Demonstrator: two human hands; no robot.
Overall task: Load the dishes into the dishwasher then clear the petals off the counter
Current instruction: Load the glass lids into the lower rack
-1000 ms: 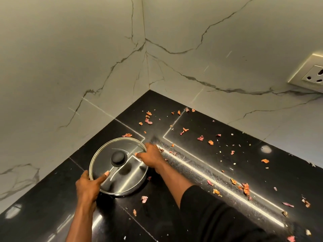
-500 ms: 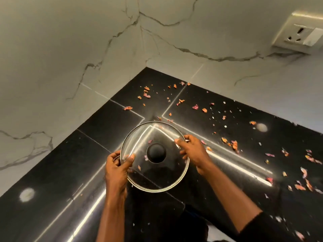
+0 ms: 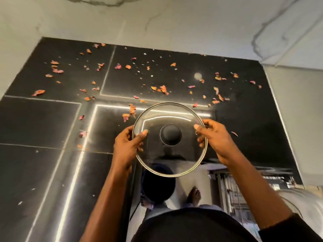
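Glass lid (image 3: 171, 134) pinched by its rim between left hand (image 3: 125, 149) and right hand (image 3: 215, 141) — petals (image 3: 163, 88) blurred.

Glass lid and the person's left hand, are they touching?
Touching. In the head view the left hand grips the glass lid at its rim, with the thumb lying on top of the glass.

No text, label, brand or number can be read anywhere in this view. The glass lid (image 3: 183, 154), its black knob (image 3: 170, 134) and the black counter (image 3: 43, 123) carry no legible marking.
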